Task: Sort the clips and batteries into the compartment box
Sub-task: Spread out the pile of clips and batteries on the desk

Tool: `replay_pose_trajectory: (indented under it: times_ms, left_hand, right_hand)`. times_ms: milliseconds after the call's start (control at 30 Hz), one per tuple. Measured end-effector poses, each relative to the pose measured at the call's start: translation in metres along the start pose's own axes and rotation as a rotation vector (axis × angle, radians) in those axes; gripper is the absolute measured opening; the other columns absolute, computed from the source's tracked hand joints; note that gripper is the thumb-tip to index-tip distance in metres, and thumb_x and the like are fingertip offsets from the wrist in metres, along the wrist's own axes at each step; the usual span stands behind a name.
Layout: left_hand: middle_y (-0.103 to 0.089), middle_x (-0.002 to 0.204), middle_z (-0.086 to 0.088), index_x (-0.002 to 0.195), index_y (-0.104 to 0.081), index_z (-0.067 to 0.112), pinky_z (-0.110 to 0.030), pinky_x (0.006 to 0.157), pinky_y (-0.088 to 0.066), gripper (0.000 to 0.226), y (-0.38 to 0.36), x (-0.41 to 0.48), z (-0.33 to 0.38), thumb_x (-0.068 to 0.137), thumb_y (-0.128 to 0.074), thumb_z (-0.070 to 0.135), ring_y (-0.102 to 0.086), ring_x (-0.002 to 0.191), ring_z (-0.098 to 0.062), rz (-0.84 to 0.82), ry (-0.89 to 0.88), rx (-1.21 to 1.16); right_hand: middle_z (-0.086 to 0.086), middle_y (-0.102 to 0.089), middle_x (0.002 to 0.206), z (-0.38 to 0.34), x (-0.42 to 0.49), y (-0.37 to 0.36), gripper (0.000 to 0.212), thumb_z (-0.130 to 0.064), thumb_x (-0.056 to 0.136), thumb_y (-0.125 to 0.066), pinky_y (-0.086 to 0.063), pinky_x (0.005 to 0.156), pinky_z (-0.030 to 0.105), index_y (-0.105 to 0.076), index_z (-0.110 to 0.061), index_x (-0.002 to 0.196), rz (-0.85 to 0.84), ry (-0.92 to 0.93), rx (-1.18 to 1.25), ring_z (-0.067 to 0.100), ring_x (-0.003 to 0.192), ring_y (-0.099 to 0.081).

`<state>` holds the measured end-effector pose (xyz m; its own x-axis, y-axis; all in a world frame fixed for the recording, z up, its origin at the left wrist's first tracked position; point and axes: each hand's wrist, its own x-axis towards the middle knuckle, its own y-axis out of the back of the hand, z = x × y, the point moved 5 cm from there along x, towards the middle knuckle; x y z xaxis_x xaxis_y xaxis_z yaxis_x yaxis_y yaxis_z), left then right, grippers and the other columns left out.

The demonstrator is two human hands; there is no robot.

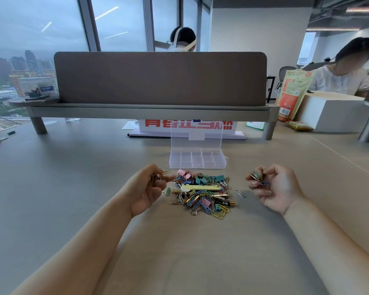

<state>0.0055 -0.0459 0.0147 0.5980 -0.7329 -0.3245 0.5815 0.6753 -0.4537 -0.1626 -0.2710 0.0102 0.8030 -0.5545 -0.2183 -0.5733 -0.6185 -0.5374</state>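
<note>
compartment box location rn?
Head view, centre: the clear compartment box sits with its lid open just beyond the pile of clips and batteries, farther from the person than the left hand and right hand flanking that pile.

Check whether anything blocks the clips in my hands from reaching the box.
Nothing visible does. The box lies open beyond the pile; left hand and right hand, holding clips, have clear paths past it.
</note>
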Motion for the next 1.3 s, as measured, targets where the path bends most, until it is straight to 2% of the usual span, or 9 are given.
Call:
replay_pose_trajectory:
  times_ms: [167,333,433,533,600,767,900,1167,1300]
  left_hand:
    - [-0.049,0.051,0.001,0.086,-0.061,-0.007,-0.011,0.036,-0.046,0.023,0.004,-0.002,0.004,0.086,-0.044,0.009,-0.048,0.035,-0.001,-0.009,0.039,-0.123]
    - [-0.054,0.063,0.0,0.088,-0.05,0.008,-0.012,0.032,-0.038,0.006,0.008,0.003,0.005,0.087,-0.045,0.009,-0.044,0.041,-0.003,0.044,-0.045,-0.038]
    - [-0.043,0.063,0.003,0.095,-0.058,0.01,-0.015,0.035,-0.028,0.01,0.012,0.005,0.007,0.09,-0.051,0.014,-0.035,0.045,-0.007,0.164,-0.174,0.392]
    - [-0.041,0.056,0.007,0.085,-0.065,0.019,-0.023,0.051,-0.031,0.004,0.018,0.007,0.015,0.084,-0.066,0.023,-0.037,0.052,-0.011,0.303,-0.427,1.141]
    - [-0.037,0.052,0.008,0.08,-0.064,0.027,-0.026,0.056,-0.031,0.006,0.021,0.008,0.014,0.08,-0.07,0.029,-0.037,0.051,-0.012,0.271,-0.474,1.35]
    - [-0.04,0.052,0.006,0.077,-0.068,0.034,-0.026,0.058,-0.034,0.005,0.024,0.009,0.014,0.078,-0.072,0.03,-0.04,0.052,-0.012,0.245,-0.481,1.397]
    - [-0.041,0.054,0.006,0.071,-0.064,0.034,-0.026,0.059,-0.034,0.011,0.022,0.01,0.014,0.079,-0.071,0.031,-0.04,0.053,-0.012,0.242,-0.496,1.431]
    - [-0.034,0.052,0.007,0.091,-0.066,0.033,-0.027,0.056,-0.029,0.01,0.027,0.002,0.026,0.085,-0.067,0.026,-0.033,0.049,-0.009,0.127,-0.557,1.492]
    - [-0.034,0.048,0.007,0.083,-0.067,0.037,-0.026,0.056,-0.028,0.004,0.034,0.003,0.026,0.082,-0.069,0.033,-0.033,0.047,-0.008,0.146,-0.524,1.536]
  right_hand:
    - [0.004,-0.043,0.062,-0.001,0.007,0.008,0.029,-0.015,0.087,-0.055,-0.013,0.028,0.01,-0.039,-0.016,0.063,0.104,0.049,-0.282,0.004,0.035,-0.032]
    - [-0.002,-0.046,0.059,-0.004,0.001,0.002,0.015,-0.013,0.08,-0.073,-0.025,0.035,0.013,-0.058,-0.012,0.075,0.139,0.192,-0.937,0.001,0.039,-0.037]
    - [0.0,-0.055,0.065,-0.005,-0.003,-0.004,0.017,-0.018,0.073,-0.08,-0.033,0.051,0.02,-0.068,-0.008,0.081,0.143,0.218,-1.228,0.009,0.057,-0.047]
    - [-0.003,-0.053,0.063,-0.002,-0.003,-0.007,0.013,-0.018,0.075,-0.079,-0.032,0.052,0.021,-0.068,-0.012,0.077,0.12,0.221,-1.357,0.008,0.058,-0.045]
    - [-0.004,-0.051,0.063,-0.002,-0.002,-0.008,0.012,-0.018,0.077,-0.077,-0.032,0.053,0.022,-0.065,-0.016,0.073,0.117,0.237,-1.417,0.008,0.058,-0.044]
    - [-0.008,-0.051,0.065,0.0,-0.003,-0.015,0.019,-0.024,0.085,-0.068,-0.033,0.053,0.021,-0.057,-0.023,0.07,0.117,0.232,-1.62,0.006,0.061,-0.046]
    - [-0.004,-0.058,0.079,0.003,-0.007,-0.023,0.011,-0.028,0.091,-0.059,-0.04,0.067,0.027,-0.059,-0.02,0.083,0.125,0.225,-1.786,0.018,0.081,-0.055]
    - [-0.004,-0.055,0.085,0.008,-0.007,-0.023,0.012,-0.029,0.095,-0.05,-0.041,0.073,0.031,-0.054,-0.02,0.087,0.095,0.221,-1.839,0.019,0.086,-0.053]
    - [-0.001,-0.057,0.088,0.006,-0.008,-0.023,0.012,-0.027,0.095,-0.05,-0.04,0.069,0.031,-0.054,-0.019,0.087,0.144,0.285,-1.865,0.022,0.088,-0.055]
